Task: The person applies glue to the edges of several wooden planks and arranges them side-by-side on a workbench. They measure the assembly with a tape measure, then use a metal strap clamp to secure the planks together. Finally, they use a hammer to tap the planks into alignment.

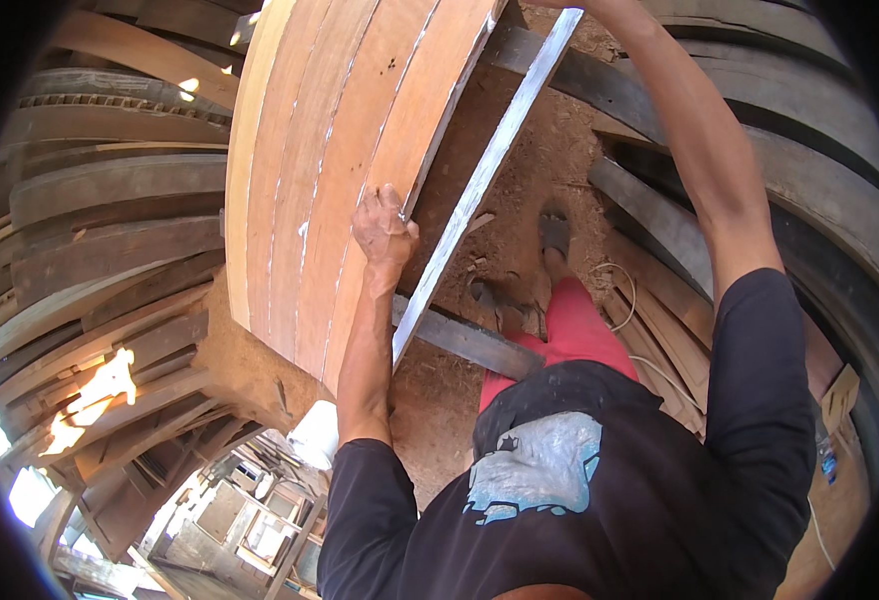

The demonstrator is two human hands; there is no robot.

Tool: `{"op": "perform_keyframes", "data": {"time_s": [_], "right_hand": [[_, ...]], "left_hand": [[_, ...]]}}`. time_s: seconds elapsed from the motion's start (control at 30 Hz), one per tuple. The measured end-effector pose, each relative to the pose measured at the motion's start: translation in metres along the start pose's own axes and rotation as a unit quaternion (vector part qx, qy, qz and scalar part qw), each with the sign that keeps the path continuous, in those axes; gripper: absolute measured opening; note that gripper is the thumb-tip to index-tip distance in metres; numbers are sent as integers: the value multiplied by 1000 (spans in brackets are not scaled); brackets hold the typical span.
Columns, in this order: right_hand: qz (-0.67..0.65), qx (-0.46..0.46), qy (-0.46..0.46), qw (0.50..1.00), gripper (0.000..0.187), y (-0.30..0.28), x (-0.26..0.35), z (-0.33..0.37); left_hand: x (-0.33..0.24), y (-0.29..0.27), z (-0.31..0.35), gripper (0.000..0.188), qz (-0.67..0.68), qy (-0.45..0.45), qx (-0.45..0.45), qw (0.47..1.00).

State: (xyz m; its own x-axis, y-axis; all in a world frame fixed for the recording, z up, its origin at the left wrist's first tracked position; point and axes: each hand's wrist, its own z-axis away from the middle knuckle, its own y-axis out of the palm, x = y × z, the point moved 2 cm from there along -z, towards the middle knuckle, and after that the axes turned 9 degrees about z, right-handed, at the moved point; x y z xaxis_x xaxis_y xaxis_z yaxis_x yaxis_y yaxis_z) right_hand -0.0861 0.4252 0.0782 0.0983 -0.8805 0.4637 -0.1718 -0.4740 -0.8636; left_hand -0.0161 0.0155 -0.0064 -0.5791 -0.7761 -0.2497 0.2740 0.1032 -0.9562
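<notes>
Head view: left hand [384, 228] grips smooth reddish planks [345, 150].

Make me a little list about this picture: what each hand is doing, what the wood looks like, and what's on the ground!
Left hand: fingers gripping the lower edge of the reddish wooden panel.
Right hand: out of view above the picture's top edge; only the arm shows, reaching up.
Panel: several boards joined side by side, with pale chalky streaks.
Long pale slat: slants beside the panel.
Ground: sawdust and dirt.
Around: stacks of grey planks.
</notes>
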Motion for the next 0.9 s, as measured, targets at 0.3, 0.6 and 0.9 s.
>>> {"op": "perform_keyframes", "data": {"time_s": [0.3,0.6,0.9], "right_hand": [[29,110,-30,993,20,-15,-24,31],[109,80,-2,991,30,60,-28,1],[117,65,80,988,36,45,-36,4]], "left_hand": [[-9,12,10,51,-79,11,-36,996],[-5,18,11,62,-72,36,-43,996],[-5,7,6,64,-17,22,-17,999]]}}
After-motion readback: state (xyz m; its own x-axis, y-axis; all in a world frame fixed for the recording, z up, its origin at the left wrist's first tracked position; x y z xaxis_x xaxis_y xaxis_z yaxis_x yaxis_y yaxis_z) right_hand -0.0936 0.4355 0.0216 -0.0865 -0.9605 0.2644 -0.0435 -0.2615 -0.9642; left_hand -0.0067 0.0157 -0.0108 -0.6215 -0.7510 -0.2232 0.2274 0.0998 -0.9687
